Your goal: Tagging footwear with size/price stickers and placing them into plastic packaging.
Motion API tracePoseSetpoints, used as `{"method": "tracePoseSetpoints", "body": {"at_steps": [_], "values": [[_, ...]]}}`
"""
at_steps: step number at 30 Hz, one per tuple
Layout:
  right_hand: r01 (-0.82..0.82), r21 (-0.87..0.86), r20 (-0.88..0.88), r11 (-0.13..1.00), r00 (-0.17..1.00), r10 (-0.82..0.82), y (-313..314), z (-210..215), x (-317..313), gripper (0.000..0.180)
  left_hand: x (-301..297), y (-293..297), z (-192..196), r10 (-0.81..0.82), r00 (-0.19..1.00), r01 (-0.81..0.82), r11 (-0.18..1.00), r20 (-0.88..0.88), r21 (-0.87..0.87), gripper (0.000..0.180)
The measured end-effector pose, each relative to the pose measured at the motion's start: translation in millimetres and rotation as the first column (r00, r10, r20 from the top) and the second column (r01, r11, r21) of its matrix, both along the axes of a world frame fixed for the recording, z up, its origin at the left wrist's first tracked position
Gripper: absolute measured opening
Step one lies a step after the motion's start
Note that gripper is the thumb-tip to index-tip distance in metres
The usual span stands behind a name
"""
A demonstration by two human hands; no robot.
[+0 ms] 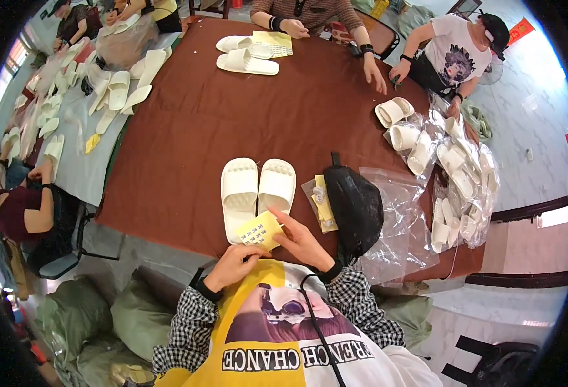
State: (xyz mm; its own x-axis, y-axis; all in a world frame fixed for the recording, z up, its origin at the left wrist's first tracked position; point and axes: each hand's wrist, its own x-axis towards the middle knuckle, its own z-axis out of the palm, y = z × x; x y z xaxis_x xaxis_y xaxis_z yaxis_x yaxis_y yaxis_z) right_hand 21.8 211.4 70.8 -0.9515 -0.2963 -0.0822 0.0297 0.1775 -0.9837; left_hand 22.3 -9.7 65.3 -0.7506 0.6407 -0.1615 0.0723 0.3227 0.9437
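A yellow sheet of small printed stickers is held up in front of my chest, over the near edge of the table. My right hand grips its right side between thumb and fingers. At the sheet's lower left edge, my left hand is closed, its fingertips pinched against the yellow sheet. Just beyond lies a pair of cream slippers, a left slipper and a right slipper, side by side with toes pointing away from me. The sheet and my right hand cover part of the right slipper's heel.
Right of the slippers lie a black mesh pouch, yellow sticker strips and clear plastic bags. Bagged slippers pile along the right edge of the brown-covered table. Co-workers sit opposite and left; another slipper pair lies at the far side.
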Motion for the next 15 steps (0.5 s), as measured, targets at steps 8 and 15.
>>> {"method": "tracePoseSetpoints", "body": {"at_steps": [8,15], "values": [[0.147,-0.055,0.138,0.988,0.981,-0.139,-8.8,-13.1,9.5,0.049,-6.6,3.6,5.0,0.309,0.942,-0.328,0.930,0.134,0.167,0.037],[0.152,0.007,0.084,0.988,0.985,-0.152,-13.4,-5.1,12.0,0.040,-4.0,10.7,4.6,0.305,0.933,-0.330,0.936,0.189,0.122,0.039]]}}
